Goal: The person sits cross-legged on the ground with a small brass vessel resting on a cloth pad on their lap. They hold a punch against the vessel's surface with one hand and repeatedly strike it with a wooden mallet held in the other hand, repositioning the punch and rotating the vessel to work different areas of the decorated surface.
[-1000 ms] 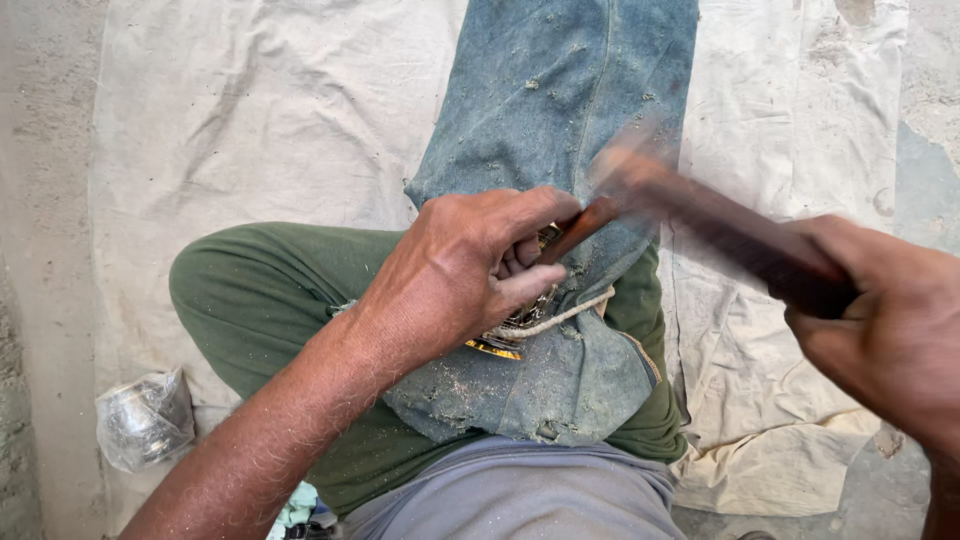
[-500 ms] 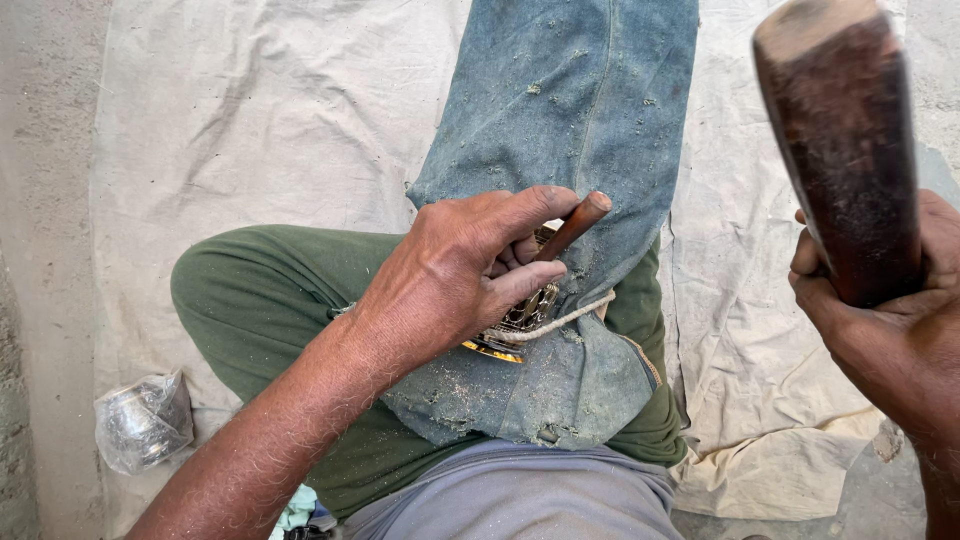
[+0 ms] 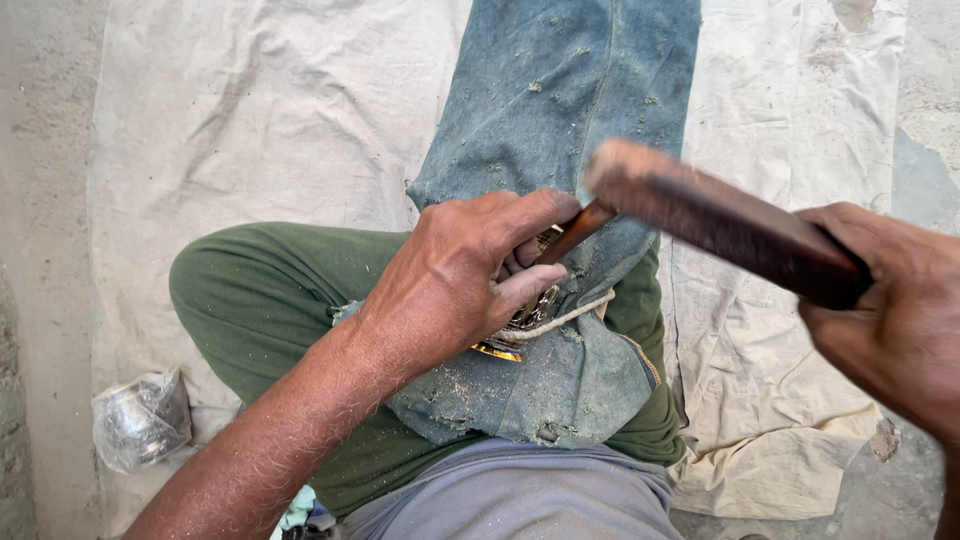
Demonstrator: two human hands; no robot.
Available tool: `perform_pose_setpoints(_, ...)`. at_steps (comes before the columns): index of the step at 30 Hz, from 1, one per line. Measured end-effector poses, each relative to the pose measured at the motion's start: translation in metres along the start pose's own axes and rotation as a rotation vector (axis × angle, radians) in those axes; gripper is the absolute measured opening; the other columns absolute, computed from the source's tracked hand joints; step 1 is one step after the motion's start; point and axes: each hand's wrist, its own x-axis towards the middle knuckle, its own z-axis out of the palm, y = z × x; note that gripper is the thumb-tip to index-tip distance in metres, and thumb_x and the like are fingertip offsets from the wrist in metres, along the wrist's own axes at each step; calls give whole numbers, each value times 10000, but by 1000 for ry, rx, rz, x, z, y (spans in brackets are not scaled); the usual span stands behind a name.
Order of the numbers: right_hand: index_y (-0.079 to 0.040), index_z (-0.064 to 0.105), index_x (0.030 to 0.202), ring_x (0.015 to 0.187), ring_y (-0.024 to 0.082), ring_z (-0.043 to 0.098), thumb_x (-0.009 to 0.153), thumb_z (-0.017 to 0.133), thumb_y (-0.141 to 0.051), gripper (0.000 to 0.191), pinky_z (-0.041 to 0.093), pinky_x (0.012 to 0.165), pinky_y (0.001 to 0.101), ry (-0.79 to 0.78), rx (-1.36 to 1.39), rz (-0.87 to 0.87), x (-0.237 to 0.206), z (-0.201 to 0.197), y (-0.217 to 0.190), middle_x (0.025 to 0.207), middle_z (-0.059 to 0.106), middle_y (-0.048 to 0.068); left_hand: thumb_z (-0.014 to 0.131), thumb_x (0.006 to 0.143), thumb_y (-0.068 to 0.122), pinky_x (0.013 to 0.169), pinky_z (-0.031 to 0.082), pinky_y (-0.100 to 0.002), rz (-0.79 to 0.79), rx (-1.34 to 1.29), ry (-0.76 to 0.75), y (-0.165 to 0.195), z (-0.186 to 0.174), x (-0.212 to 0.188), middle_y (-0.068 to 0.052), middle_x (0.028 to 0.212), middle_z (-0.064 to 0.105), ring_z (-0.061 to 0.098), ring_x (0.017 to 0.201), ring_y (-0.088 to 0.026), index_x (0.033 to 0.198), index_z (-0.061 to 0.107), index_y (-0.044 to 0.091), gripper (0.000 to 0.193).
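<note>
One wooden-handled chisel (image 3: 578, 232) stood tilted under the left hand (image 3: 470, 275), its reddish-brown handle poking out past the knuckles while the fingers were wrapped tightly around it. Beneath that hand, partly hidden, lay one small gold-coloured metal piece (image 3: 520, 325) with a pale cord (image 3: 565, 317) running just beside it; its exact shape could not be told. One dark wooden mallet (image 3: 720, 222) was gripped in the right hand (image 3: 890, 310), closed firmly round its near end, and the mallet's blurred far end was just beside the chisel handle's tip. Both hands were over one dusty denim cloth (image 3: 570, 110) draped across the green-trousered leg (image 3: 260, 300). Well apart from the left hand, toward the elbow side, one crumpled plastic bag (image 3: 140, 420) sat on the pale sheet (image 3: 250, 110)
</note>
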Motion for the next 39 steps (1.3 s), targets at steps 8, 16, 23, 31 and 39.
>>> perform_pose_setpoints(8,20,639,1219,820,204,709,846,732,51,386,585,756,327,141,235,-55,-11,10,5,918,695,130,850,856,177,671,594,-324,1,-73,-21,-1,-5,1,-28,865,715,699,738,-157,1284,643,164,476)
perform_pose_setpoints(16,59,637,1200,820,212,694,836,751,83,382,581,762,344,226,451,0,-11,21,25,942,679,163,832,857,176,665,615,-308,-54,-97,-5,-4,-2,2,-17,898,739,729,750,-133,1330,615,182,520)
perform_pose_setpoints(23,18,615,1165,842,133,720,957,738,-15,243,608,813,263,232,773,207,-11,35,49,952,691,106,830,860,184,696,603,-333,-1,-67,2,-4,-3,-1,-33,906,732,725,791,-171,1369,604,187,558)
perform_pose_setpoints(31,-17,498,1314,825,201,687,938,731,63,450,609,772,365,267,309,-94,-10,38,66,928,633,133,835,855,171,702,606,-332,0,-46,19,-1,-1,-3,-28,880,720,720,785,-164,1345,621,193,535)
perform_pose_setpoints(39,-22,661,1176,655,190,702,808,804,61,404,605,670,368,122,61,-105,-5,21,31,853,710,114,852,845,193,690,596,-345,1,-13,22,-1,0,-1,-27,880,724,722,782,-174,1291,623,178,501)
